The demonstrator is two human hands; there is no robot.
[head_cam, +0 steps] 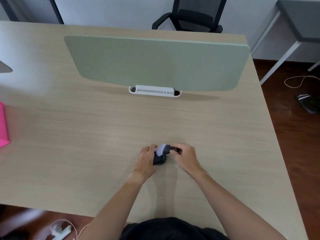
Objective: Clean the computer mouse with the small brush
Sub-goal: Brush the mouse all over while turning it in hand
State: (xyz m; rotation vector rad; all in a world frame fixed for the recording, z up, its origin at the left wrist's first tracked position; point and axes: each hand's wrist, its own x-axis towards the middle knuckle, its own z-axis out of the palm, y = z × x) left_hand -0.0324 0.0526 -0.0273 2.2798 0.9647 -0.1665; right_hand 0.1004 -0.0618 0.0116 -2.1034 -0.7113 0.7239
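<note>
A black computer mouse [159, 160] lies on the light wooden desk [86, 144], near its front middle. My left hand [147, 161] grips the mouse from its left side. My right hand [184, 157] holds a small brush [168, 149] with a dark handle. Its pale bristles [160, 149] rest on the front top of the mouse. My fingers hide part of the handle and the mouse's left flank.
A green divider panel [155, 61] stands across the desk behind a white clamp bracket [155, 91]. A pink object [3, 125] sits at the left edge. A black office chair [190, 14] is beyond the desk. A sandal [307, 103] and a cord [297, 81] lie on the floor at right.
</note>
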